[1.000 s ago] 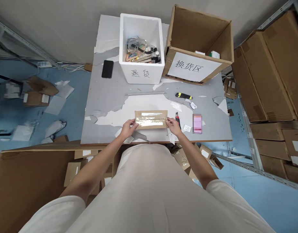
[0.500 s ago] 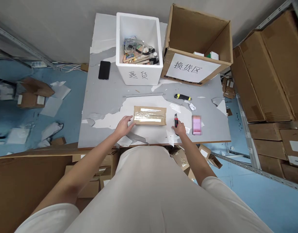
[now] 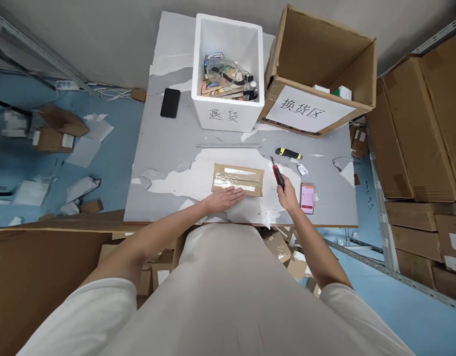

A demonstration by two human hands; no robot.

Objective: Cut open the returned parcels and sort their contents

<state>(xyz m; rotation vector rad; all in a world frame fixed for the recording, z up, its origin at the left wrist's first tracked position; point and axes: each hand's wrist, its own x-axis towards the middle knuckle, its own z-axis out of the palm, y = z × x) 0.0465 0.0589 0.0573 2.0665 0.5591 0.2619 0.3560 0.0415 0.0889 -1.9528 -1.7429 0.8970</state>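
Observation:
A flat, taped brown carton (image 3: 238,179) lies on the table in front of me. My left hand (image 3: 225,199) rests flat on its near edge, fingers stretched out to the right. To the right of the carton, my right hand (image 3: 288,194) is closed around a red and black utility knife (image 3: 278,176), whose tip points up and to the left. A phone with a pink screen (image 3: 307,199) lies just right of that hand. Beyond the knife is a second, black and yellow cutter (image 3: 289,153).
A white foam box (image 3: 228,112) with goggles and packets stands at the back, beside a large open cardboard box (image 3: 317,111). A black phone (image 3: 170,103) lies at the left of the table (image 3: 146,148). Crumpled paper (image 3: 302,169) is near the cutter.
My left hand has moved from the carton's left end onto its near edge and flattened. My right hand has raised the knife and tilted it to the left. The whole view has shifted slightly.

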